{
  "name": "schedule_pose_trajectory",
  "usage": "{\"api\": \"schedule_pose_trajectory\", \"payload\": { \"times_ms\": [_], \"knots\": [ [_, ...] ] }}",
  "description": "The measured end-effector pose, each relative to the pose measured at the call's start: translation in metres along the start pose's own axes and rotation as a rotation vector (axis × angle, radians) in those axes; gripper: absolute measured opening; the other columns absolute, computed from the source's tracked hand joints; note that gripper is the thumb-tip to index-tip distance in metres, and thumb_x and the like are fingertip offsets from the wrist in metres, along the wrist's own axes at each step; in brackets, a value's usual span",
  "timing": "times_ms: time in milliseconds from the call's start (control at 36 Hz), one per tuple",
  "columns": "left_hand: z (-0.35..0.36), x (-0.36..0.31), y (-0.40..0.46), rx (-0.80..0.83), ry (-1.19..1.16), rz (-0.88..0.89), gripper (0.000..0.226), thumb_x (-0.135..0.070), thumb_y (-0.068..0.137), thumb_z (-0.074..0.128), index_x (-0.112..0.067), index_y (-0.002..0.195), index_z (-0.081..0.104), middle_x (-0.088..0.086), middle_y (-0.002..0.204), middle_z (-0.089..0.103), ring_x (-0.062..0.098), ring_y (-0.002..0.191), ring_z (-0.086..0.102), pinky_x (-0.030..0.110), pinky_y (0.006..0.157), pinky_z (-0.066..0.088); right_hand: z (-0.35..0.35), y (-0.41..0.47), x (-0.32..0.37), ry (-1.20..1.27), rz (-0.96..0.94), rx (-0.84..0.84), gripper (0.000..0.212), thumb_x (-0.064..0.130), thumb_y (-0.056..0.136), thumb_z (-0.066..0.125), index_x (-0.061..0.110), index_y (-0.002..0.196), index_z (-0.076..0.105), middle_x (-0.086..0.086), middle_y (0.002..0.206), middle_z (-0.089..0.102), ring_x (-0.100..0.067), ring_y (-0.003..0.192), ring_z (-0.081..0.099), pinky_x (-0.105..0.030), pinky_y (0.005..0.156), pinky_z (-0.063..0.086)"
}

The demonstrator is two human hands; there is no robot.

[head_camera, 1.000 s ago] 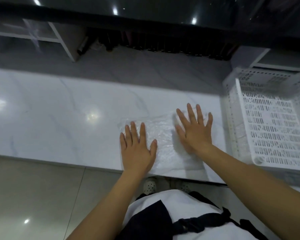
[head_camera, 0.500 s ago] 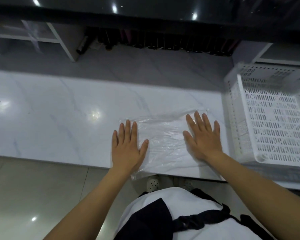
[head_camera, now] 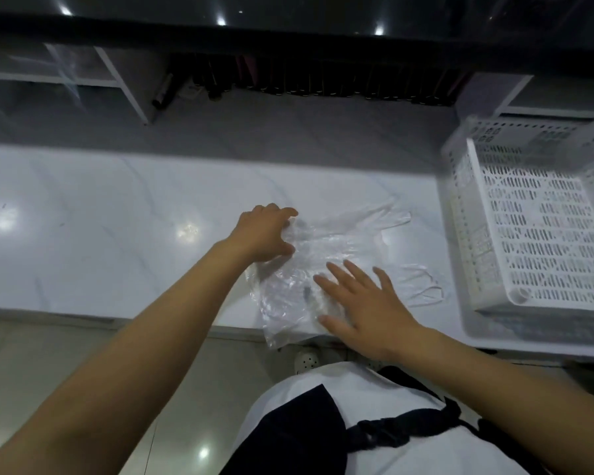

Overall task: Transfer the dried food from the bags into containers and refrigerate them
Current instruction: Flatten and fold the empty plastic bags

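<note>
my left hand (head_camera: 264, 233) pinches the clear plastic bag (head_camera: 309, 265) at frame centre; my right hand (head_camera: 367, 303) presses it flat, fingers spread.

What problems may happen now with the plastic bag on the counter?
The bag hangs partly over the counter edge, so it may slide to the floor if the right hand lifts. The left hand grips one corner; a hard pull may tear the thin film. Its loose handles lie near the basket and may snag.
</note>
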State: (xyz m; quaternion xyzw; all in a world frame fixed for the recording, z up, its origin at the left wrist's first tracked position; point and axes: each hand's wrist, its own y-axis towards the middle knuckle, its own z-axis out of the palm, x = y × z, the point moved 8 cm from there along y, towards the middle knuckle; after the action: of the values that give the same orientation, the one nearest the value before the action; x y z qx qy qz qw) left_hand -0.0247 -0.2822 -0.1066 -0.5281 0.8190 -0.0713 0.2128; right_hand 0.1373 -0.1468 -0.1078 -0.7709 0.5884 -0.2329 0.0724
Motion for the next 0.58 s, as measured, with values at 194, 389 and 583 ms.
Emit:
{"api": "schedule_pose_trajectory", "payload": {
  "times_ms": [194, 389, 583],
  "knots": [
    [-0.001, -0.004, 0.018, 0.194, -0.025, -0.026, 0.042, -0.027, 0.073, 0.085, -0.020, 0.106, 0.060, 0.000, 0.108, 0.064, 0.021, 0.090, 0.056, 0.033, 0.076, 0.048, 0.027, -0.001, -0.005, -0.066, 0.029, 0.035, 0.069, 0.065, 0.099, 0.021, 0.042, 0.157, -0.007, 0.008, 0.167, -0.013, -0.022, 0.152, -0.021, -0.060, 0.118, -0.009],
    [-0.027, -0.015, 0.011, 0.207, -0.192, 0.002, 0.026, -0.008, 0.079, 0.077, -0.021, 0.075, 0.055, -0.001, 0.079, 0.062, 0.015, 0.068, 0.057, 0.027, 0.059, 0.043, 0.037, 0.006, -0.016, -0.085, 0.003, -0.004, 0.068, 0.070, 0.094, 0.008, 0.048, 0.152, -0.020, 0.012, 0.165, -0.021, -0.018, 0.149, -0.030, -0.061, 0.115, -0.019],
    [-0.043, -0.047, -0.040, -0.135, -0.153, 0.032, 0.030, -0.011, 0.089, 0.060, -0.031, 0.111, 0.058, -0.006, 0.101, 0.064, 0.021, 0.088, 0.061, 0.038, 0.076, 0.055, 0.031, 0.017, -0.021, -0.079, -0.016, -0.073, 0.068, 0.072, 0.094, 0.003, 0.045, 0.154, -0.016, 0.008, 0.165, -0.021, -0.020, 0.148, -0.030, -0.060, 0.115, -0.020]
  ]
}}
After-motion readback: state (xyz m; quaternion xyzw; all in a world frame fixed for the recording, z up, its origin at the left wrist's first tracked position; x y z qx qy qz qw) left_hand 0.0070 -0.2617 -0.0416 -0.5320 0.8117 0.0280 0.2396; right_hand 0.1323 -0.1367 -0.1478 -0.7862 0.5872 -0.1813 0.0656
